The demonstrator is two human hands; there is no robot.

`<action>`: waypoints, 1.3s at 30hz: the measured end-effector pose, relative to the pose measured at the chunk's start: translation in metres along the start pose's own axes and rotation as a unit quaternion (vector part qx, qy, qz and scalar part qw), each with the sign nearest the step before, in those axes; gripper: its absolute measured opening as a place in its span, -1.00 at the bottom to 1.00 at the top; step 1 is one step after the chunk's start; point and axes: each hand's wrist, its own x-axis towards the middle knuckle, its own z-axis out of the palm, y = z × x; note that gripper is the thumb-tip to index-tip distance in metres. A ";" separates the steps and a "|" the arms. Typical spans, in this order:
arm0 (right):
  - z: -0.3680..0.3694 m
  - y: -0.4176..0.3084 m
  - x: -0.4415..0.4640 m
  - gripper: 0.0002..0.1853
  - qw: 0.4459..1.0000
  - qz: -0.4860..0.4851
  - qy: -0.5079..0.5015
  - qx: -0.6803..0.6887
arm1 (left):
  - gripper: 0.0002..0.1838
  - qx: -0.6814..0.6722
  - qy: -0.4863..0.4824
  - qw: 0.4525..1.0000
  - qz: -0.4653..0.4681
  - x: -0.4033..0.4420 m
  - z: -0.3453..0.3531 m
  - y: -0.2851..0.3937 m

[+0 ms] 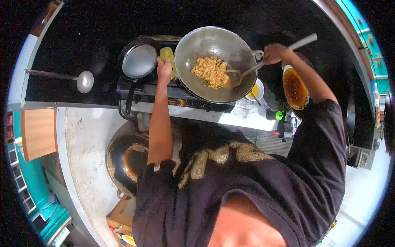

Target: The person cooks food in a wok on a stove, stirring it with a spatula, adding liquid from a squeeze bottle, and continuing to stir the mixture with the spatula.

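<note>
Up on the stove, from the head view (the only one), a big wok (216, 39) has some rice-like food (210, 71) heaped in its bottom. Left hand (164, 69) is at the wok's left edge, fingers closed on a yellow-green cloth (167, 54), I'd guess as padding against hot metal. Can't really tell if there's a handle under it. Right hand (275, 54) has its fingers wrapped around a spatula (302, 42), blade down by the food; that long shaft probably lets the hand sit outside the wok, near its loop handle (258, 52).

Other stuff: small pan (140, 61) just left of the wok, ladle (85, 81) well beyond that. White bowl (261, 87) with a spoon (256, 99) just beside the wok's lower right. Further right, brown liquid (295, 90) in some vessel (286, 67), partly blocked by the right forearm. Second wok (115, 154) is down and left of the main one, half hidden by the left arm.
</note>
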 end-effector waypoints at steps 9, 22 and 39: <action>0.035 -0.153 0.002 -0.58 0.919 0.111 0.176 0.335 | -0.39 0.033 -0.019 0.999 -0.007 -0.015 -0.004 0.021; 0.014 -0.126 -0.064 -0.65 0.709 0.141 0.089 0.685 | -0.37 0.000 0.008 1.000 -0.002 0.015 -0.003 -0.027; 0.042 -0.195 -0.013 -0.87 0.937 0.207 0.256 0.119 | -0.41 0.109 0.057 0.992 0.037 -0.039 0.004 0.036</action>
